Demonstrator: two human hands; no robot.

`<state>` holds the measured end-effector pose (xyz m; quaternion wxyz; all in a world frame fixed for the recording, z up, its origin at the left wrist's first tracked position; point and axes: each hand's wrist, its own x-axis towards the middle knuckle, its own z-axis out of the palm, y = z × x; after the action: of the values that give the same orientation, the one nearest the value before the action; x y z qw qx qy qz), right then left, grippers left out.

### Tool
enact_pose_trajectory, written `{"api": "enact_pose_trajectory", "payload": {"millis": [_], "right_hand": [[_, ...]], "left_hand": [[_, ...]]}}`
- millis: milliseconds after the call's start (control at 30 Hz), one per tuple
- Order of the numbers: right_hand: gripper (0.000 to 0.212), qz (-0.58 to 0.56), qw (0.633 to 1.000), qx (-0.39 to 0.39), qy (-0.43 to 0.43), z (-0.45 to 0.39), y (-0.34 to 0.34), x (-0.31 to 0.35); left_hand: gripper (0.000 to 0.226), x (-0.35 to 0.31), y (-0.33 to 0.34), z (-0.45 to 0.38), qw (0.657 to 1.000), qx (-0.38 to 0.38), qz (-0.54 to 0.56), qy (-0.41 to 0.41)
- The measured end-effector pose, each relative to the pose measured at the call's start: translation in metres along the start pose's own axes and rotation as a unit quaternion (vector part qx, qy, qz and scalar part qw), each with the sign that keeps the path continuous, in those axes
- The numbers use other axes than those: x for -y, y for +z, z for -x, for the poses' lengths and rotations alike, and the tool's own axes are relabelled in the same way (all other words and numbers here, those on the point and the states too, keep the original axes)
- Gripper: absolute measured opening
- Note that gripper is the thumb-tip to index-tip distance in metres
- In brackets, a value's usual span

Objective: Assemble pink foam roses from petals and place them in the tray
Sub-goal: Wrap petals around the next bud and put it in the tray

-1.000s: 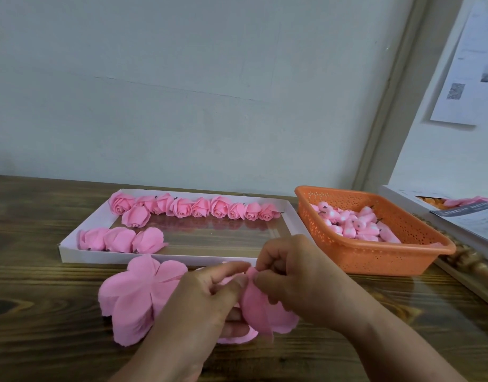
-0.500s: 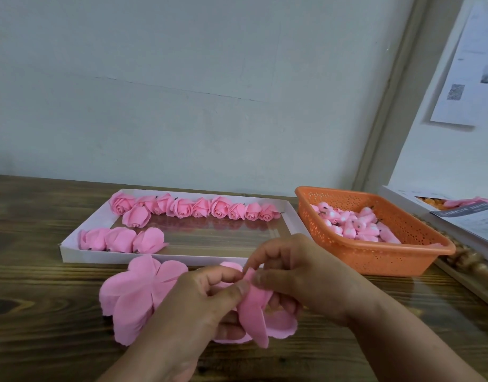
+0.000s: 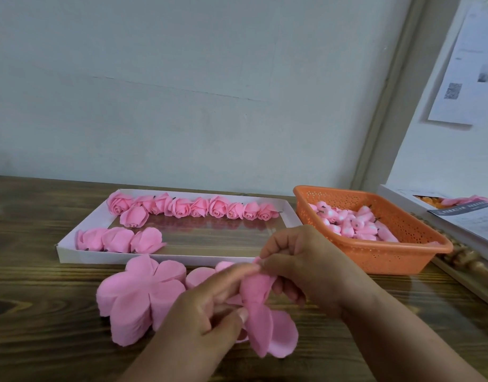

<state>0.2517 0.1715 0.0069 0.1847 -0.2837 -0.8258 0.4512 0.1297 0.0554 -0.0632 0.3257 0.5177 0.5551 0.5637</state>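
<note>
Step in hand: wrapping petal sheet [image 3: 258, 312] into a bud, held between both hands. Right hand [image 3: 306, 268] pinches top; left hand [image 3: 209, 318] pinches lower fold. Versus 0.5 s ago: sheet rolled tighter. Next, likely: close remaining petals, then reach tray [image 3: 72, 255] beyond left hand.
</note>
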Motion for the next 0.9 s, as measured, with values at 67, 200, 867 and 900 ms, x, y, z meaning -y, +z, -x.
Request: {"api": "enact_pose_trajectory", "payload": {"millis": [67, 200, 867, 900], "right_hand": [[0.020, 0.004, 1.000, 0.001, 0.001, -0.001, 0.000, 0.001], [0.015, -0.011, 1.000, -0.005, 0.009, -0.002, 0.001, -0.001], [0.019, -0.033, 0.999, -0.016, 0.025, -0.003, 0.007, -0.011], [0.020, -0.033, 0.999, -0.015, 0.029, -0.002, 0.007, -0.011]], "left_hand": [[0.079, 0.000, -0.002, 0.000, 0.999, 0.017, -0.038, 0.013], [0.067, 0.001, -0.002, -0.001, 1.000, 0.004, -0.009, 0.013], [0.051, 0.011, 0.000, -0.005, 0.995, -0.071, 0.055, -0.044], [0.053, 0.010, -0.003, -0.005, 0.998, -0.051, 0.029, -0.038]]}}
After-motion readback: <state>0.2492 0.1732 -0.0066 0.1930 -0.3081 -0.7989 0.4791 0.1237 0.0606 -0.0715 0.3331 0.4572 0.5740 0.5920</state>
